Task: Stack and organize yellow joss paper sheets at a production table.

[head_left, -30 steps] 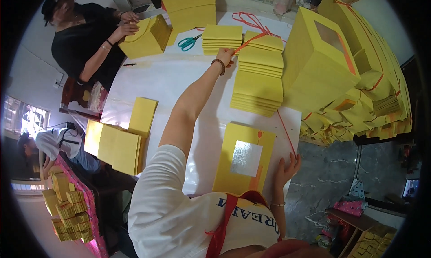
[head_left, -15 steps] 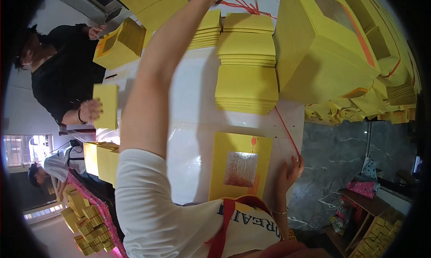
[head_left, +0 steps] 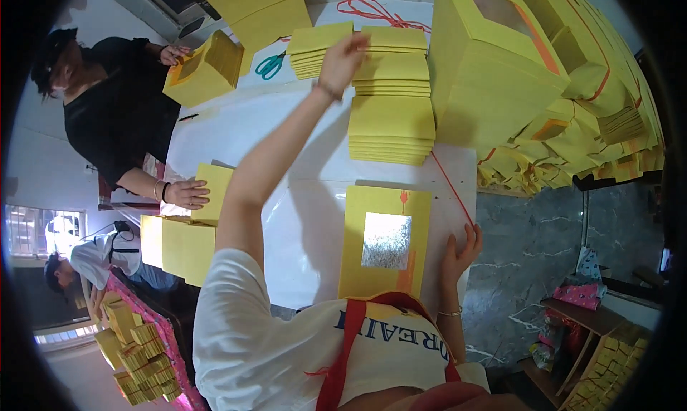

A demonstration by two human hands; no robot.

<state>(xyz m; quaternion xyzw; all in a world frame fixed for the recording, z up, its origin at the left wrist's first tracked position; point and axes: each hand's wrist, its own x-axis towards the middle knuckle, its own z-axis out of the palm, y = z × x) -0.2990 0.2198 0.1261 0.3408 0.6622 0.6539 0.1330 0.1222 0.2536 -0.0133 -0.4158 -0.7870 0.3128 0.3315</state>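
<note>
Though blurred, left fingers (head_left: 355, 45) now nearer

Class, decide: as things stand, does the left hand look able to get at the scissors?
Probably yes: only a yellow stack shows between the left hand and the scissors, whose green handles lie uncovered.

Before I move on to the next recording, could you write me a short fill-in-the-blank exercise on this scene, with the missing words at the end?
1. The outstretched hand by the yellow stacks is the person's own ____ hand.
2. The thin cord leading toward the person's right hand is coloured ____.
3. The teal-handled tool lying to the left of those stacks is a pair of ____.

Missing words: left; red; scissors.
</note>
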